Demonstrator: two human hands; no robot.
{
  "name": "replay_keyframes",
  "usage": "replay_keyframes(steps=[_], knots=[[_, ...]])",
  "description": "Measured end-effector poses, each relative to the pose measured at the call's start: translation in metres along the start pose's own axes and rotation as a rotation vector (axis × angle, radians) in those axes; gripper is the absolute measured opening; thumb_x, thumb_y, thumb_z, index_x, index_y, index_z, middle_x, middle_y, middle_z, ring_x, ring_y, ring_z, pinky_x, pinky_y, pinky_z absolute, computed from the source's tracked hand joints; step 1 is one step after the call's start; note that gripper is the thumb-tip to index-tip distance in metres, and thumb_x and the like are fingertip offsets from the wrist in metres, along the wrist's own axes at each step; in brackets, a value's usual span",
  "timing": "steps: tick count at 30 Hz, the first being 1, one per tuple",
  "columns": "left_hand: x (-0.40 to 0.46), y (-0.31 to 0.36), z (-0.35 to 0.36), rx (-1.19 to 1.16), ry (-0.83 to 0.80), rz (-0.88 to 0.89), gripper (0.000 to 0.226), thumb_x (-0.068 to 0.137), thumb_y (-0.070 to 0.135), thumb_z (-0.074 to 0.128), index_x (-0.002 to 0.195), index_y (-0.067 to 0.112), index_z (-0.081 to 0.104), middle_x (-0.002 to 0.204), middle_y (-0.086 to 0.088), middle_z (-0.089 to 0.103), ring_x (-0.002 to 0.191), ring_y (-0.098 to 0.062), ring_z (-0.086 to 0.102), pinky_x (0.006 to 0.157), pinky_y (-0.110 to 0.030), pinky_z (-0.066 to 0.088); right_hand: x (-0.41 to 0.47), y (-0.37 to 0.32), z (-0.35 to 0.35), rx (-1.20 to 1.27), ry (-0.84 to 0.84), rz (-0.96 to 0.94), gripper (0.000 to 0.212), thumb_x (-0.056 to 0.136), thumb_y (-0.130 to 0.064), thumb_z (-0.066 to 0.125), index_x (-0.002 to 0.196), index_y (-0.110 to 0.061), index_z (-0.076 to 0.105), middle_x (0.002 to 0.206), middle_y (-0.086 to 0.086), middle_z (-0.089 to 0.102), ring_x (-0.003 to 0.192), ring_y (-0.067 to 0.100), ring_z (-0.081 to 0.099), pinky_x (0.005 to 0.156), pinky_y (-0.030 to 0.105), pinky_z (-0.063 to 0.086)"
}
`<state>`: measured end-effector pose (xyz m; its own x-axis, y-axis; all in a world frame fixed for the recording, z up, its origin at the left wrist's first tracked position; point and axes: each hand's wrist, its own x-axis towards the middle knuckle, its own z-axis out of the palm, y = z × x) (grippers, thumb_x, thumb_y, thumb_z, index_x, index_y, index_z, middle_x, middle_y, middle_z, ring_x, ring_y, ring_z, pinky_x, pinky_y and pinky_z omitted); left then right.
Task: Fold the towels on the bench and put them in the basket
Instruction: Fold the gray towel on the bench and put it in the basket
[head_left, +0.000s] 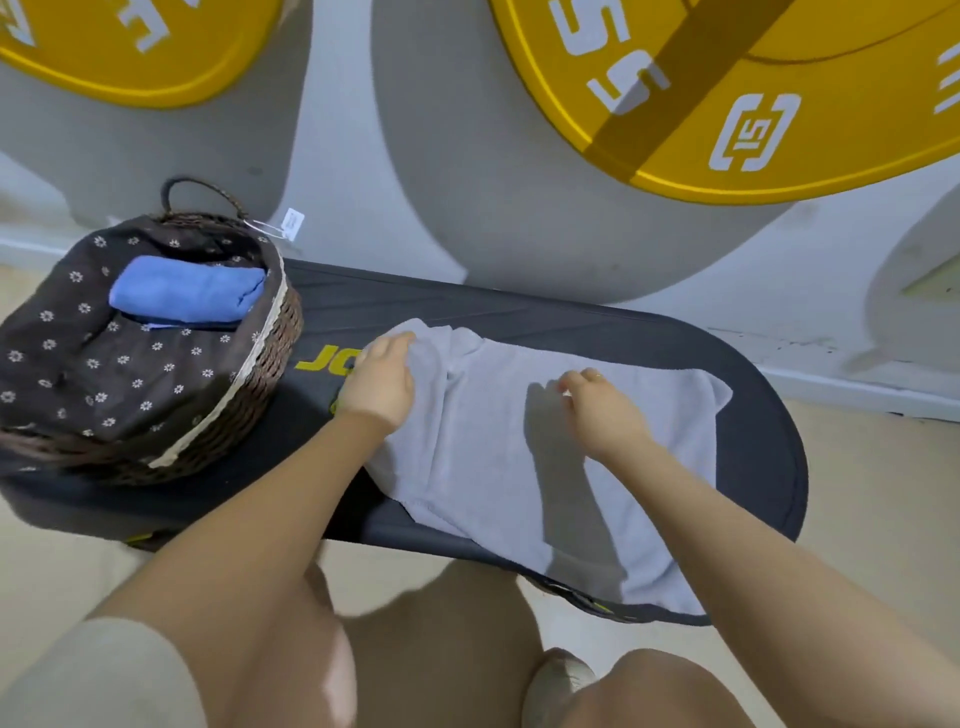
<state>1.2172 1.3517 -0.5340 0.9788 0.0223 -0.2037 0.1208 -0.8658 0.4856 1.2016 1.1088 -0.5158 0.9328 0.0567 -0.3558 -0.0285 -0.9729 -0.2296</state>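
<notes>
hands: left (382, 382), right (602, 410) on grey towel (649, 467) | overhangs bench (763, 457) near edge

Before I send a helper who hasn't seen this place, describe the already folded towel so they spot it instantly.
Find the black bench; on its left end stands a wicker basket with brown flowered lining. The blue towel lies folded inside it, unlike the grey towel spread flat on the bench.
</notes>
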Motion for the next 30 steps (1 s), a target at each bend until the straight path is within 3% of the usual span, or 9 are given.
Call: replay_keyframes(steps=[4,7,9,11,14,17,23,27,30], knots=[[0.023,-0.016,0.001,0.141,0.054,-0.087,0.059,0.094,0.011,0.04,0.148,0.015,0.015,0.156,-0.009,0.009,0.137,-0.035,0.021,0.109,-0.043,0.025,0.03,-0.029,0.019,0.07,-0.059,-0.12,0.044,0.093,-0.008,0.034,0.135,-0.019,0.038,0.146,0.005,0.026,0.109,0.032,0.054,0.082,0.038,0.047],[0.044,-0.029,0.003,0.0,0.033,-0.171,0.048,0.094,0.026,0.048,0.138,0.01,0.037,0.15,-0.015,0.025,0.135,-0.036,0.024,0.109,-0.04,0.024,0.053,-0.045,0.028,0.066,-0.032,-0.135,0.058,0.091,0.0,0.034,0.144,-0.022,0.024,0.157,0.003,0.007,0.113,0.033,0.054,0.076,0.035,0.046],[0.053,-0.031,0.001,-0.085,-0.01,-0.156,0.028,0.087,0.039,0.051,0.089,0.013,0.061,0.124,-0.017,0.049,0.12,-0.035,0.041,0.098,-0.036,0.032,0.065,-0.05,0.03,0.052,-0.014,-0.069,0.065,0.09,0.002,0.035,0.147,-0.023,0.016,0.158,0.003,0.003,0.108,0.032,0.057,0.07,0.033,0.043],[0.053,-0.027,-0.002,-0.188,0.028,-0.09,0.038,0.074,0.05,0.047,0.056,0.016,0.045,0.084,-0.008,0.055,0.09,-0.027,0.05,0.076,-0.031,0.034,0.074,-0.048,0.03,0.047,0.025,0.047,0.058,0.09,0.001,0.037,0.143,-0.016,0.022,0.154,0.007,0.012,0.1,0.034,0.058,0.066,0.034,0.039],[0.05,-0.017,-0.004,-0.397,0.149,-0.133,0.019,0.083,0.029,0.055,0.074,0.012,0.054,0.074,0.003,0.053,0.078,-0.017,0.048,0.065,-0.029,0.036,0.079,-0.041,0.024,-0.015,0.02,0.113,0.032,0.093,-0.009,0.045,0.124,-0.007,0.038,0.142,0.014,0.027,0.096,0.037,0.056,0.067,0.036,0.039],[0.052,-0.015,-0.008,-0.52,0.211,-0.149,0.015,0.086,0.02,0.057,0.073,0.015,0.05,0.067,0.009,0.048,0.068,-0.012,0.044,0.056,-0.016,0.035,0.083,-0.037,0.016,-0.043,0.004,0.075,0.02,0.094,-0.013,0.044,0.112,-0.006,0.047,0.123,0.015,0.046,0.1,0.04,0.055,0.073,0.038,0.042],[0.046,-0.024,-0.022,-0.577,0.531,-0.006,0.015,0.089,0.018,0.059,0.082,0.007,0.053,0.069,-0.005,0.047,0.059,-0.009,0.038,0.055,-0.011,0.033,0.08,-0.026,-0.005,-0.155,0.24,0.242,0.027,0.087,0.005,0.039,0.113,-0.004,0.04,0.118,0.015,0.047,0.097,0.038,0.058,0.069,0.036,0.035],[0.043,-0.036,-0.014,-0.512,0.253,0.057,0.016,0.092,0.009,0.052,0.101,0.009,0.066,0.091,0.003,0.062,0.084,-0.006,0.056,0.068,0.005,0.034,0.074,-0.039,0.001,-0.19,0.21,0.102,0.043,0.086,0.0,0.043,0.128,-0.008,0.036,0.132,0.012,0.037,0.108,0.033,0.053,0.076,0.036,0.038],[0.036,-0.036,-0.011,-0.534,0.019,0.204,0.025,0.091,0.008,0.049,0.105,0.014,0.069,0.102,0.011,0.064,0.089,0.024,0.053,0.079,0.006,0.033,0.074,-0.069,0.002,0.276,0.222,-0.217,0.049,0.088,0.004,0.039,0.135,-0.012,0.042,0.139,0.009,0.035,0.114,0.027,0.051,0.084,0.032,0.042]])
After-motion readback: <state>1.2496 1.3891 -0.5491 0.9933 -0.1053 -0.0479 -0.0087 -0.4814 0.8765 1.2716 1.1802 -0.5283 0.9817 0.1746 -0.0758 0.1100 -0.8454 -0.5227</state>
